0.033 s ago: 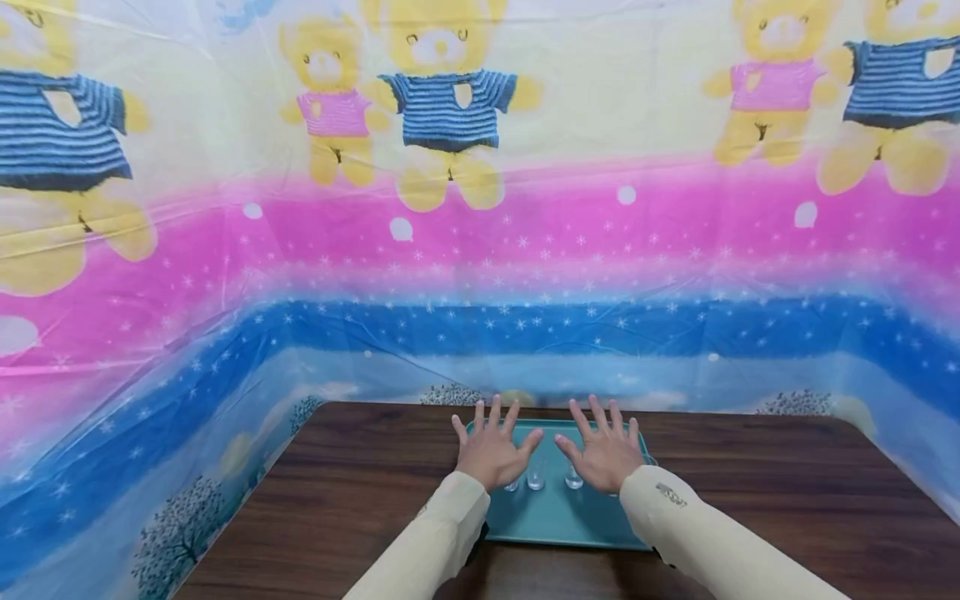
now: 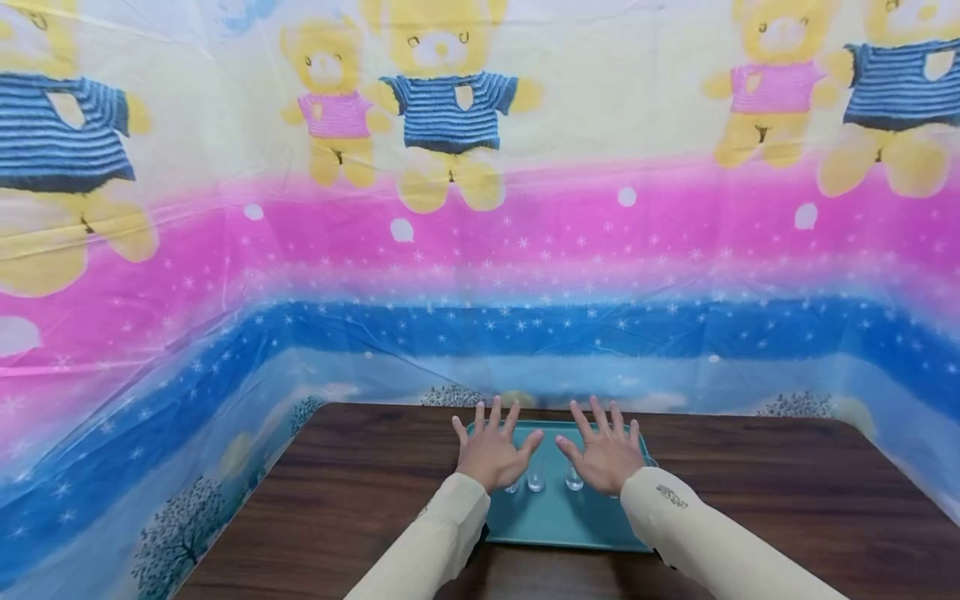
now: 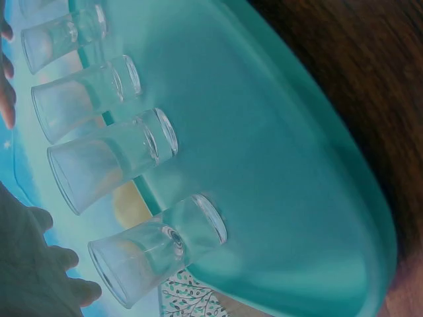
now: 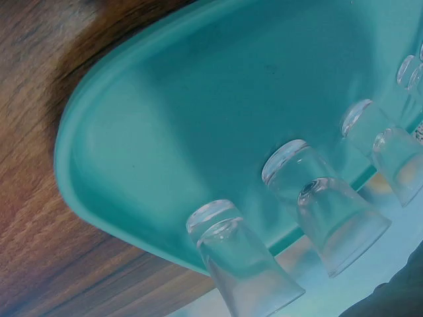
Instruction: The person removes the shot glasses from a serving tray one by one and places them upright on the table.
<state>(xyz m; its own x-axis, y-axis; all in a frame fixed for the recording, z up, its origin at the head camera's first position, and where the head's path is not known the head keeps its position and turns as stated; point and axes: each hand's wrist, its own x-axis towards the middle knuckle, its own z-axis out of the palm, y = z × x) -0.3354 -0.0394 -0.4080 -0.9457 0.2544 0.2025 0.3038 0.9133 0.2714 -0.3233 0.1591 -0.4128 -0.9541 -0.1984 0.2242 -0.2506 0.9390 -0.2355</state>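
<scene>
A row of several clear shot glasses (image 2: 536,478) stands upright on a teal tray (image 2: 558,529). My left hand (image 2: 491,454) is held above the tray's left side, palm down, fingers spread and straight. Over the right side, my right hand (image 2: 603,458) is spread the same way, its thumb pointing toward the left thumb. Neither hand holds anything. In the left wrist view the nearest glass (image 3: 158,251) stands apart from the fingers (image 3: 63,257). The right wrist view has more glasses (image 4: 324,205), with a dark edge of the hand at lower right. The hands partly hide the row in the head view.
The tray lies on a dark brown wooden table (image 2: 360,492). Behind and beside the table hangs a cloth (image 2: 480,333) printed with teddy bears, snowflakes and trees. Loose cream sleeves (image 2: 427,533) cover both forearms near the tray's front corners.
</scene>
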